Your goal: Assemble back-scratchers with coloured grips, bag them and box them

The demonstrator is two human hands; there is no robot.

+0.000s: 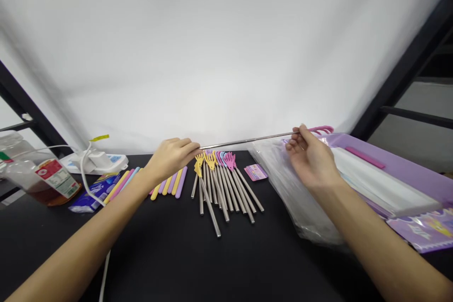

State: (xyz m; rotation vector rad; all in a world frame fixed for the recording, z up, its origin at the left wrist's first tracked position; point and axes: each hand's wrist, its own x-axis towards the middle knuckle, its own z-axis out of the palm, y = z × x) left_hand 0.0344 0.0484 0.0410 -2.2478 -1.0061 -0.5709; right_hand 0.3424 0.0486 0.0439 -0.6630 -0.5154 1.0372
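Note:
A telescopic back scratcher [247, 141] with a thin metal rod and a pink claw is stretched out sideways above the table. My left hand [174, 156] is closed around its left end, which the fingers hide. At the other end, my right hand [313, 158] pinches the rod just below the claw. Beneath the rod, several back scratchers [226, 188] with steel rods and yellow, pink, blue and purple claws lie in a fanned pile. Coloured handle sleeves [181, 182] in yellow and purple lie by my left wrist.
Clear plastic bags [293, 193] lie under my right forearm, beside a purple tray [399, 160] with white packets. Small printed cards [256, 172] are near the pile. On the left are a bottle [53, 177], a power strip [116, 160], a blue packet [94, 193] and a white cable.

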